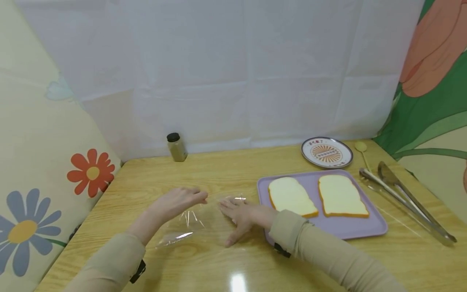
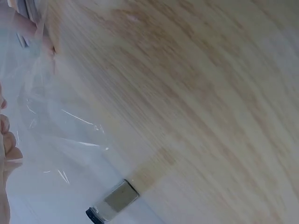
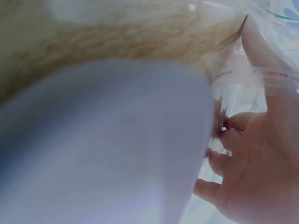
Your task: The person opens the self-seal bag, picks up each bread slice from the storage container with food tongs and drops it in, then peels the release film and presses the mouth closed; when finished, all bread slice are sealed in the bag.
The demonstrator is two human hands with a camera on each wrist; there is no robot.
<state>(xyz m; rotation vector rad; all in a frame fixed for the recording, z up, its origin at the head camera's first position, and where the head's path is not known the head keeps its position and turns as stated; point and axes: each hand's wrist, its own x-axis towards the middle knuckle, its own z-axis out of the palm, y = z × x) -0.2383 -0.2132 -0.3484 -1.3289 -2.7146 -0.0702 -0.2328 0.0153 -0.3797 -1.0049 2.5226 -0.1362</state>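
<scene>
A clear plastic bag [image 1: 187,221] lies crumpled over the table between the two hands, with glints along its folds. My left hand [image 1: 178,202] has its fingers curled at the bag's upper left part and holds the film. My right hand [image 1: 240,217] is spread low over the table at the bag's right side, thumb apart from the fingers. In the right wrist view, clear film with a strip of red print [image 3: 275,73] crosses in front of the right hand [image 3: 254,163]; whether the hand is inside the bag I cannot tell.
Right of the hands, a purple tray [image 1: 343,231] bears two bread slices [image 1: 292,196]. Behind it sits a patterned plate [image 1: 327,153]. A spoon [image 1: 361,147] and metal tongs [image 1: 408,202] lie at the far right. A black-capped jar [image 1: 176,148] stands at the back left.
</scene>
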